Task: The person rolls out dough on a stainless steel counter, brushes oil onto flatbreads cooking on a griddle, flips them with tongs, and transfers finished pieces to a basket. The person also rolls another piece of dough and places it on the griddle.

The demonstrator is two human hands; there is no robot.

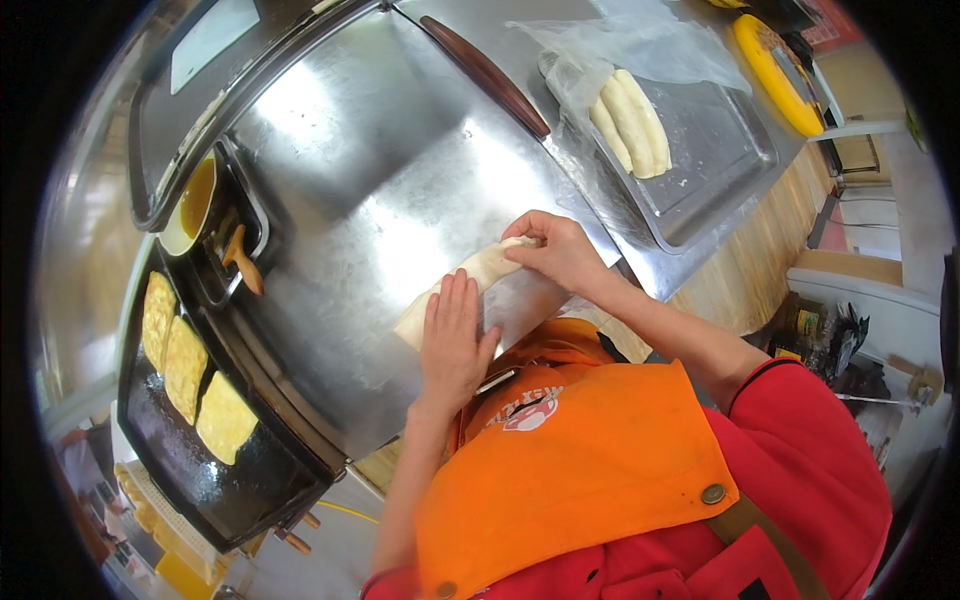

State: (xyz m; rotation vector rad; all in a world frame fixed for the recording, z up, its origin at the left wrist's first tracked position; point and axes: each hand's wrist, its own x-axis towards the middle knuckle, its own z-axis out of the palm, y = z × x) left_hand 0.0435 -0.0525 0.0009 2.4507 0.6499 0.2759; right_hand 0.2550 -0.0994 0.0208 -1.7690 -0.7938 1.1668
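A long strip of pale dough (487,264) lies slantwise on the steel worktop near my body. My left hand (454,337) rests palm down on its lower left part, fingers straight and thumb spread to the side. At the upper right end, my right hand (551,251) pinches the dough's edge between thumb and fingers. Several thick dough rolls (634,124) lie side by side on a metal tray (701,191) at the upper right, partly under clear plastic film (645,41).
Several flat yellow pancakes (186,367) lie on a black griddle (277,480) at the left. Beside it are a bowl of yellow liquid (196,202) and a wooden-handled brush (241,262). A dark red handle (487,75) and a yellow round item (772,75) lie farther back.
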